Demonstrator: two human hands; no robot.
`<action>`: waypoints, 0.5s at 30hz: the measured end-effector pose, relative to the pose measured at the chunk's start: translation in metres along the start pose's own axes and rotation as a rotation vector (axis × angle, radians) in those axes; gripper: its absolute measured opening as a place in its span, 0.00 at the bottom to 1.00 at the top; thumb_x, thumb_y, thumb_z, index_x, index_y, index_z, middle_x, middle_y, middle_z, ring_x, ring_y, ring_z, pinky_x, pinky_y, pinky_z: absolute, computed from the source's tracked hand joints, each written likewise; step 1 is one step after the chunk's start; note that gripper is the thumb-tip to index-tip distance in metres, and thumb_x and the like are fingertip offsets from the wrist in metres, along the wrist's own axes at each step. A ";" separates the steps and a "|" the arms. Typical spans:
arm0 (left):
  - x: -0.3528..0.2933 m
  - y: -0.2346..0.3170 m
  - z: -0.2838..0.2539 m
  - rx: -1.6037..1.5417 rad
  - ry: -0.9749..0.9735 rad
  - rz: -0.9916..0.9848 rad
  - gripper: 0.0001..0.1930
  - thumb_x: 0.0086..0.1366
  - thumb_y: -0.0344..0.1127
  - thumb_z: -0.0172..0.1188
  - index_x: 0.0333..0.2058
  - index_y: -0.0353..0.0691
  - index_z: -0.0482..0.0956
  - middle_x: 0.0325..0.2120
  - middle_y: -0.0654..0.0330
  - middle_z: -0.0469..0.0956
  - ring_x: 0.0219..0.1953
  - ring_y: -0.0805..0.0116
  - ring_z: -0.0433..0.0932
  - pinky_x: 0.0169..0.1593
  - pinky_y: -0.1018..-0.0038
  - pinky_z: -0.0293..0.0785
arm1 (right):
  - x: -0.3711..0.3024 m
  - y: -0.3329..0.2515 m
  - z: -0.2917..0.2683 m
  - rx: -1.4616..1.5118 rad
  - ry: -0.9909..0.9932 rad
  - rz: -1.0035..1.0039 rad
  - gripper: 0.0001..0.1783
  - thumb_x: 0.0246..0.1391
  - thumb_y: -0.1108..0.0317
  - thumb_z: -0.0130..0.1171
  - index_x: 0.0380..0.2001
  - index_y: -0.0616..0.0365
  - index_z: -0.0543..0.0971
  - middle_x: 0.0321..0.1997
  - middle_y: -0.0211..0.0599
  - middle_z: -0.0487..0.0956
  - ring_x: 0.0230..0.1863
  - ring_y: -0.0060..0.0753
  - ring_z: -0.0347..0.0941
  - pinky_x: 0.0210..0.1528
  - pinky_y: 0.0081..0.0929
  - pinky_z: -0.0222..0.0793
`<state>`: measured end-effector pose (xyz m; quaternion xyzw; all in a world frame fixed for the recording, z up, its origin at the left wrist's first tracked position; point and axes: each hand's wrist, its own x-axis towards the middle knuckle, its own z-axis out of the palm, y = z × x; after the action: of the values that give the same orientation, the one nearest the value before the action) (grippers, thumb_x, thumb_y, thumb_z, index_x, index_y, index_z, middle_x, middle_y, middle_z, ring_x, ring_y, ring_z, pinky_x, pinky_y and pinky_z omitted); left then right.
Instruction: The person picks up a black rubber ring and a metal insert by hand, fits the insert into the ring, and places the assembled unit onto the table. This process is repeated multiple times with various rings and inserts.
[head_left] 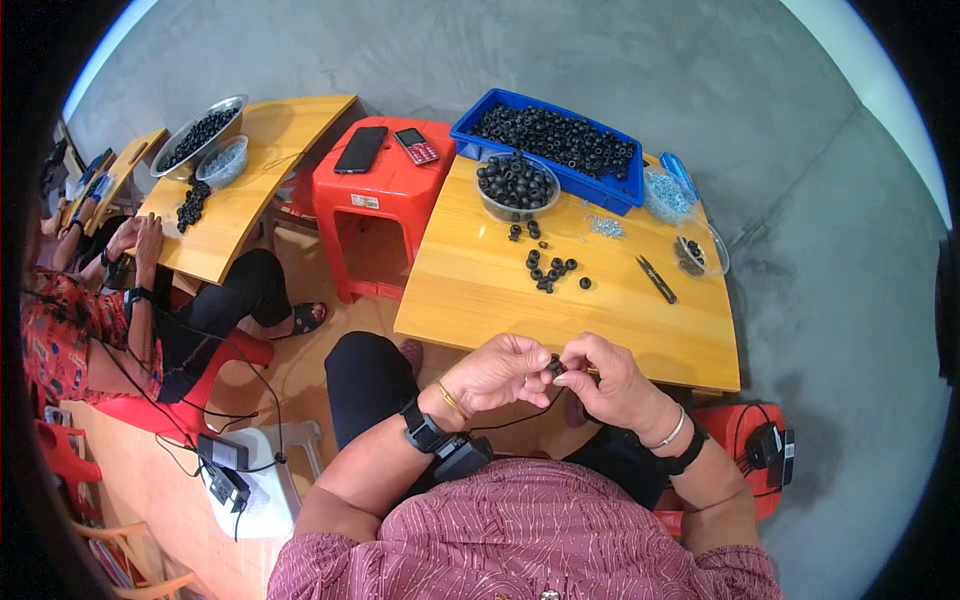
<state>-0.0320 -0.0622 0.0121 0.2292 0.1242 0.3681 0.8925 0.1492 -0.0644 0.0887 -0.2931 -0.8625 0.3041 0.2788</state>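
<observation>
Just in front of the table's near edge, my left hand (497,374) and my right hand (608,382) meet. Between their fingertips is a small round black part (556,366), pinched from both sides and partly covered. Several loose black parts (547,270) like it lie scattered on the wooden table (480,305) ahead. Behind them stands a clear tub (518,212) heaped with more. A small pile of silvery screw-like pieces (605,226) sits to the right of the tub, with dark tweezers or snips (656,280) nearer the right edge.
A blue tray (628,197) full of black parts stands at the back. Clear containers (712,255) line the right edge. On a red stool (385,190) at left rest a black phone (361,150) and a keypad phone (416,147). Another person (90,320) works at a table further left.
</observation>
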 end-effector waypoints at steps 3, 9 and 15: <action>0.001 -0.001 0.001 0.002 -0.007 0.024 0.09 0.59 0.35 0.53 0.30 0.34 0.73 0.24 0.59 0.74 0.24 0.68 0.76 0.30 0.72 0.78 | 0.000 -0.002 0.004 -0.010 0.054 -0.009 0.14 0.42 0.77 0.55 0.36 0.59 0.68 0.24 0.39 0.68 0.24 0.39 0.67 0.27 0.29 0.63; 0.000 0.000 0.004 0.037 0.002 0.049 0.08 0.59 0.34 0.53 0.31 0.34 0.74 0.24 0.59 0.75 0.24 0.71 0.75 0.31 0.72 0.78 | -0.002 0.001 0.009 -0.082 0.066 -0.057 0.17 0.43 0.78 0.52 0.41 0.59 0.68 0.25 0.42 0.68 0.25 0.40 0.67 0.28 0.29 0.64; 0.001 -0.001 0.006 0.086 0.053 0.100 0.07 0.58 0.33 0.53 0.31 0.34 0.74 0.24 0.60 0.75 0.24 0.73 0.74 0.32 0.71 0.78 | -0.004 0.005 0.016 0.038 0.127 0.010 0.15 0.43 0.78 0.53 0.38 0.59 0.70 0.24 0.39 0.67 0.24 0.35 0.66 0.27 0.26 0.63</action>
<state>-0.0282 -0.0640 0.0166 0.2636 0.1518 0.4127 0.8586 0.1431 -0.0695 0.0732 -0.3105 -0.8358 0.3025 0.3370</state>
